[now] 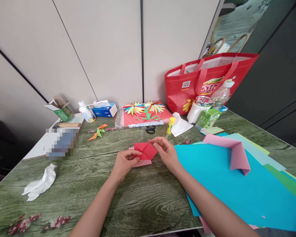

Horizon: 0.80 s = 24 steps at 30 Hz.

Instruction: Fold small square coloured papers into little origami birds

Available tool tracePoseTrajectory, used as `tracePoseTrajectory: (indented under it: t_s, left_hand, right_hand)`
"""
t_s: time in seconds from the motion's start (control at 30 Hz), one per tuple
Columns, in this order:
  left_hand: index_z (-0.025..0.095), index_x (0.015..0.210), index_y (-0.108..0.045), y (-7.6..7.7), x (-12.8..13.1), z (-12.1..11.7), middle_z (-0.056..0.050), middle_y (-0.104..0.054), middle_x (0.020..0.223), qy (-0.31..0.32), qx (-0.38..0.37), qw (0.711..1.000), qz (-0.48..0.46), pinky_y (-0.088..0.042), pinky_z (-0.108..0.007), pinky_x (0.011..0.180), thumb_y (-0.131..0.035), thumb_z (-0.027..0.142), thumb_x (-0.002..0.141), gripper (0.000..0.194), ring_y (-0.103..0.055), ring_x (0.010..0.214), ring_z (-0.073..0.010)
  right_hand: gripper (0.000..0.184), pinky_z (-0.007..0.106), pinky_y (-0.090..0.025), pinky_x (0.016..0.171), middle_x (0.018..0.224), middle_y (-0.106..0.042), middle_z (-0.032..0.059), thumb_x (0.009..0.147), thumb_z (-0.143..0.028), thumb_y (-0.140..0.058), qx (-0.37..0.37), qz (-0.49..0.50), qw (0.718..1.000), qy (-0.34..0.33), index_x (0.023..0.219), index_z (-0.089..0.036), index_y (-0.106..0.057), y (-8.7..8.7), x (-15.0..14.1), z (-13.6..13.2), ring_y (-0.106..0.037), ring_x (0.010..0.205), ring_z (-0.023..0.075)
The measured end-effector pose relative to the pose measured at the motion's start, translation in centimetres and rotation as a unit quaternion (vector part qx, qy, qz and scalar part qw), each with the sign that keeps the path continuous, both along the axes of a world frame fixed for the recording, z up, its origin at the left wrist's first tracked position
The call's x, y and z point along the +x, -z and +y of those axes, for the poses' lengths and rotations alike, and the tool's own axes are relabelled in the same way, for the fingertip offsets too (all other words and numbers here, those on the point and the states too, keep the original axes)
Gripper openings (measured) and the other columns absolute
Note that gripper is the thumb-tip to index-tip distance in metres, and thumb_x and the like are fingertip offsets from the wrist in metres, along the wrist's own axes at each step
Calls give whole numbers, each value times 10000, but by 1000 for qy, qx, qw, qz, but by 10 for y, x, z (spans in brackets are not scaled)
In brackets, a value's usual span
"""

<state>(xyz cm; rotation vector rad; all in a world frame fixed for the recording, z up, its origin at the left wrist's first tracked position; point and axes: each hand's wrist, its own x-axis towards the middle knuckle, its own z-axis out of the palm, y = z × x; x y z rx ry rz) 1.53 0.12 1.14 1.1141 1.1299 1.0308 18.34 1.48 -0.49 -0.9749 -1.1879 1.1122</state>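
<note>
"What stands behind the table point(138, 204)?"
"A pale grey wall point(103, 42) of tall panels, divided by dark seams point(141, 49)."
"And off to the right?"
"A dark panel point(283, 65), beside a streaky grey-green surface point(249, 19)."
"The tabletop?"
"Greenish wood grain, pink flowers point(58, 222) near the front-left corner, under soft light."

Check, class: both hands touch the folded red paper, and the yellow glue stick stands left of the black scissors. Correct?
The side is wrong: in the head view, the yellow cylindrical glue stick stands right of the black-handled scissors. The rest holds.
</note>
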Motion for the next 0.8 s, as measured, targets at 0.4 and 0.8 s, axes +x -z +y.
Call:
tracePoseTrajectory:
  t_s: [0.4, 0.8]
  left_hand:
    - [154, 721, -702, -1, -6, 4, 3, -632, 587, 2, 70, 995, 75, -380, -169, 436, -630, 190, 620, 129, -507, 466, -84]
    - [167, 937, -670, 8, 0, 1, -67, -684, 891, -13, 35, 999, -28, -487, -270, 706, -641, 274, 670, 289, -613, 763, -167]
  right_hand:
    - [104, 275, -483, 625, 746, -664, 20, 685, -249, -588, -4, -102, 991, -91, 746, -187, -645, 11, -2, 0, -608, 686, 156]
    - [189, 280, -474, 661, 824, -656, 33, 726, -211, -512, 5, -117, 991, -60, 824, -194, -672, 10, -4, -1, -589, 740, 162]
